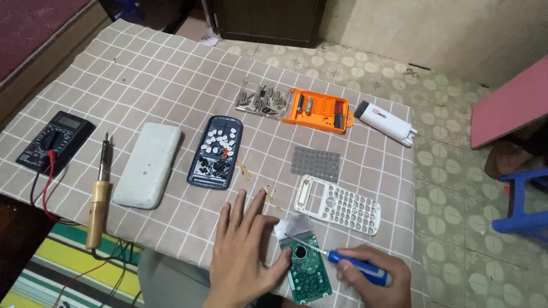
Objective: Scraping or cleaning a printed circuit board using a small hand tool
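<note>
My left hand (241,251) lies flat on the checked cloth (142,74), its thumb pressed against the left edge of a green circuit board (306,272) at the table's near edge. My right hand (374,279) grips a small blue-handled screwdriver (359,268), whose thin tip points left onto the upper part of the board. A silvery foil piece (294,226) sticks out above the board. Just beyond lies a white calculator front shell (338,204) with empty key holes and a grey rubber key pad (315,163).
A dark blue tray with loose keys (216,151), a white back cover (147,164), a soldering iron (98,197) and a black multimeter (54,140) lie to the left. An orange bit case (318,110), loose bits (261,100) and a white tool (385,122) sit farther back.
</note>
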